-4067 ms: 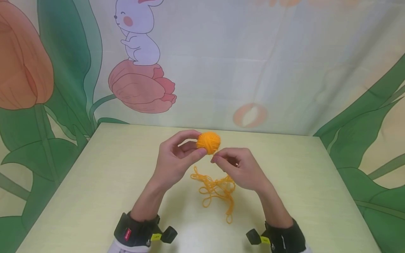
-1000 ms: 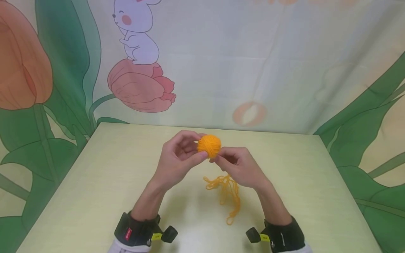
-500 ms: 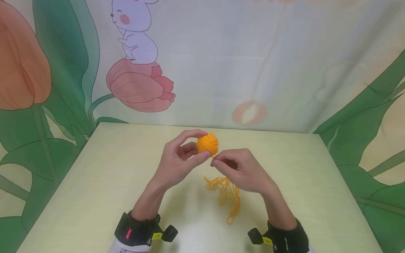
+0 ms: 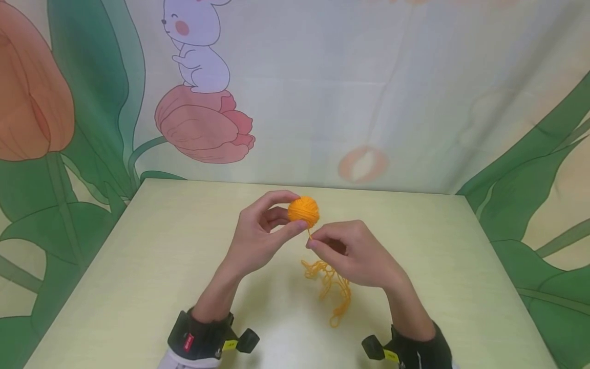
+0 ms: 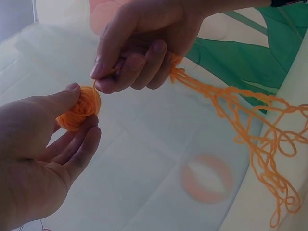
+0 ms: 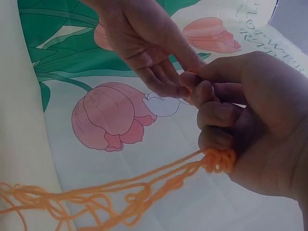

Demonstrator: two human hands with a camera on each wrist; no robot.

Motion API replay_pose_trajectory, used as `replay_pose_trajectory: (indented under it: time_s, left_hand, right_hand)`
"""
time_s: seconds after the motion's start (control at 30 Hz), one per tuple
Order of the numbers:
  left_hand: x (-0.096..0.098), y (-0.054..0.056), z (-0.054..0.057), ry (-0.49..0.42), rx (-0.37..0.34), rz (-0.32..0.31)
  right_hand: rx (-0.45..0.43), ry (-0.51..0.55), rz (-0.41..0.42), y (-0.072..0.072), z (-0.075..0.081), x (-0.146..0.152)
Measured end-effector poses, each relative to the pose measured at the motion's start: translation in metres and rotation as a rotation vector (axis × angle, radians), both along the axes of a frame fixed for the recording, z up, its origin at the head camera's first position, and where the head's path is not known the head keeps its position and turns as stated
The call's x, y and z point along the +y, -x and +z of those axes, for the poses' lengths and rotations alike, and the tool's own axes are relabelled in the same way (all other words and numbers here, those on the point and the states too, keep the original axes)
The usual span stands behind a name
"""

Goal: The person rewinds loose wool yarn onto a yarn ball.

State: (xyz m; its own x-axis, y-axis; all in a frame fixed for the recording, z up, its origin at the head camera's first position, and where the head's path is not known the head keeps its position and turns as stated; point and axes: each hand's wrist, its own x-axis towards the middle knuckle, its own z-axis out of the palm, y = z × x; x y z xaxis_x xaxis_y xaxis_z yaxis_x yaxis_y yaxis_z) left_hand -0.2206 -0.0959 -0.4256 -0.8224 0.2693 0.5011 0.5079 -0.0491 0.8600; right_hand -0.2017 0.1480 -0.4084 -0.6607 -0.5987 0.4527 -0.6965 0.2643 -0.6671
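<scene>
Yarn ball (image 4: 303,210) held above tabletop (image 4: 180,246), gripped by left hand (image 4: 255,236); right hand (image 4: 355,253) pinches 1 strand (image 4: 309,233) (loose tangle (image 4: 343,306) hanging below). Likely light, soft, squashable; best cupped lightly round its sides.

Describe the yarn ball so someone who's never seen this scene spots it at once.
Start at the pale table and find the left hand above it. That hand holds the ball, orange and round. It is wound compactly, unlike the loose, looping yarn trailing from the right hand.
</scene>
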Motion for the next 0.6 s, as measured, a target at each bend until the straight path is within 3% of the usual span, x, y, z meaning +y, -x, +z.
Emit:
replay_pose_trajectory:
  time_s: [0.2,0.6]
  left_hand:
    - [0.003,0.001,-0.002,0.07,0.048,0.03]
    - [0.005,-0.002,-0.002,0.174,0.04,-0.054]
  right_hand:
    - [0.006,0.044,0.013,-0.003,0.005,0.004]
    - [-0.046,0.233,-0.033,-0.009,0.014,0.014]
